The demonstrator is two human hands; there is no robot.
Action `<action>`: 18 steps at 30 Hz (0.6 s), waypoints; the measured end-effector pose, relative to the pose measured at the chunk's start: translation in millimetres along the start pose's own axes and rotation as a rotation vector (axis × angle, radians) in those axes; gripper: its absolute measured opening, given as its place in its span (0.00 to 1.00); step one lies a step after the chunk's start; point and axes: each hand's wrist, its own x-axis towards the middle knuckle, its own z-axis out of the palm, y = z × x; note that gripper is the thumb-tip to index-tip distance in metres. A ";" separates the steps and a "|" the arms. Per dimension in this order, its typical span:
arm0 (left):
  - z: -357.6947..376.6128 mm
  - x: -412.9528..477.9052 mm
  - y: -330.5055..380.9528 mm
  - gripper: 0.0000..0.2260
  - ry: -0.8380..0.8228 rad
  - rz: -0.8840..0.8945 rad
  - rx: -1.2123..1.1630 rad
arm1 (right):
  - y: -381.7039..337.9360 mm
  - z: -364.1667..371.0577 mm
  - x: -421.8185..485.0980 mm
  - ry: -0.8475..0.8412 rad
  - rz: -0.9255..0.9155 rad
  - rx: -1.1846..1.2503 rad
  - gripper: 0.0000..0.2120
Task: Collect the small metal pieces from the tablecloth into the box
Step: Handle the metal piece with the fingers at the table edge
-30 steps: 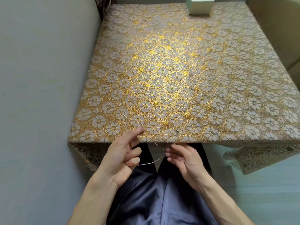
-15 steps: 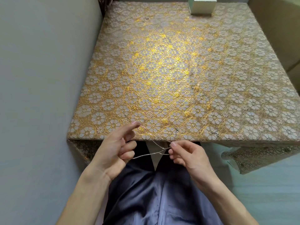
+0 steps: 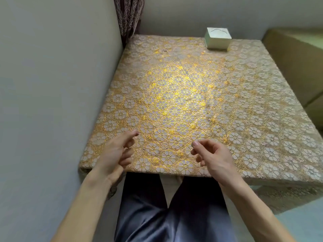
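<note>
A small white box stands open at the far edge of the gold flower-patterned tablecloth, and a thin curved metal strand shows inside it. My left hand hovers over the cloth's near left corner, index finger stretched forward and the other fingers loosely curled. My right hand hovers beside it near the front edge, fingers loosely bent. No wire or metal piece is visible in either hand. Small metal pieces are hard to tell apart from the shiny pattern.
A grey wall runs tight along the table's left side. A dark curtain hangs at the far left corner. Beige furniture stands to the right. My legs in dark trousers are under the front edge.
Both hands held a thin metal strand below the table's front edge; now they are raised over the cloth without it. The view has tilted up, showing the whole box.
</note>
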 end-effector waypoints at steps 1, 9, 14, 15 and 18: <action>-1.4 4.0 2.3 0.08 0.023 0.023 0.049 | -3.2 0.3 6.2 0.000 -0.012 -0.046 0.09; -10.0 25.9 9.8 0.21 0.140 0.099 0.274 | -4.7 6.7 36.9 -0.018 0.018 -0.152 0.12; -7.0 32.3 17.1 0.10 0.228 0.160 0.380 | -8.3 7.2 43.8 -0.015 0.027 -0.161 0.10; -5.5 32.6 19.3 0.09 0.220 0.162 0.368 | -7.7 7.3 45.4 -0.008 0.035 -0.157 0.11; -2.6 31.8 23.9 0.12 0.228 0.169 0.308 | -6.2 6.8 47.1 0.006 0.036 -0.176 0.12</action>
